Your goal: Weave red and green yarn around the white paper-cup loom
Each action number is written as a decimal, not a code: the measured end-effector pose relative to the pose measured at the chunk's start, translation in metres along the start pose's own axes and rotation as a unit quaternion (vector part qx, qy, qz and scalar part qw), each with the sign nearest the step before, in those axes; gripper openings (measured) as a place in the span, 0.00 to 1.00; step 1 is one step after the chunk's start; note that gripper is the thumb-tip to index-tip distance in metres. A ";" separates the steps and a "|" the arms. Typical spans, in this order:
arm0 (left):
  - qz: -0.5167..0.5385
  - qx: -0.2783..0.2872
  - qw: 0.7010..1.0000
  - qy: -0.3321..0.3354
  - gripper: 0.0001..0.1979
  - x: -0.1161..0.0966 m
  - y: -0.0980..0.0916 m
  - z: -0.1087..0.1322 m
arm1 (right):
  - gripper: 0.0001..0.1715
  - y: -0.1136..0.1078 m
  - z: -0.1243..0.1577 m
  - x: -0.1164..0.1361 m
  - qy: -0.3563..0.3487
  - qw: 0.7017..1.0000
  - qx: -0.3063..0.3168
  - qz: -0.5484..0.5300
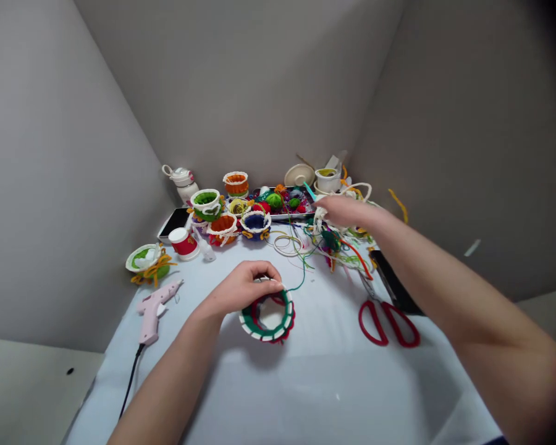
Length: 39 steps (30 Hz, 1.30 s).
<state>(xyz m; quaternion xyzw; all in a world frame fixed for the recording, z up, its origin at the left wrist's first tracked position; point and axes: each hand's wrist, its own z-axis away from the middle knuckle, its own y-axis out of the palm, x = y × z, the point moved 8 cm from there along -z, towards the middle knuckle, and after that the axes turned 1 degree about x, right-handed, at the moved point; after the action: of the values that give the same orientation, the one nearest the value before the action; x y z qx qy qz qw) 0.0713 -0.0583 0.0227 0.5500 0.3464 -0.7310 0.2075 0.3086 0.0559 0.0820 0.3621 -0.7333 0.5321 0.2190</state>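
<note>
My left hand (pixel 248 284) grips the rim of a small yarn-woven cup (pixel 267 337), its fingers bent over the edge. Green and red yarn runs around a white slotted rim, and the cup tilts with its opening toward me. From it a green yarn strand (pixel 301 281) trails back to the pile. My right hand (pixel 338 210) is stretched out over the yarn pile at the back right, its fingers closed. A thin light-blue stick-like tool (pixel 309 191) sticks out from them; its exact kind cannot be made out. White yarn (pixel 319 216) lies just under the fingers.
Red-handled scissors (pixel 374 321) and a black flat object (pixel 396 287) lie at right. At left are a pink glue gun (pixel 154 312) with a cord, a red cup (pixel 184 243) and a phone (pixel 175 222). Finished yarn cups (pixel 222 230) and a tray of yarn balls (pixel 285 216) stand behind.
</note>
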 end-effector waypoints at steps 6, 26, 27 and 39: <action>-0.016 -0.039 0.999 -0.003 0.11 0.019 0.020 -0.033 | 0.25 0.108 0.122 0.034 0.013 0.920 0.245 -0.306; 0.078 0.215 0.971 0.074 0.10 0.002 0.038 -0.032 | 0.19 0.061 0.159 -0.031 0.087 0.956 0.063 -0.274; 0.096 0.234 0.964 0.082 0.10 -0.002 0.039 -0.028 | 0.22 0.071 0.160 -0.022 0.066 0.950 0.083 -0.293; 0.042 0.138 0.988 0.062 0.09 -0.011 0.020 -0.024 | 0.21 0.095 0.173 -0.011 0.064 0.935 0.271 -0.217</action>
<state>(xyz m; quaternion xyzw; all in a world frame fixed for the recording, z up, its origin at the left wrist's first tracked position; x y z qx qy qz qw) 0.1039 -0.0547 0.0237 0.6315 0.2314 -0.7271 0.1381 0.2546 -0.0870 -0.0435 0.5234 -0.4487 0.6724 0.2695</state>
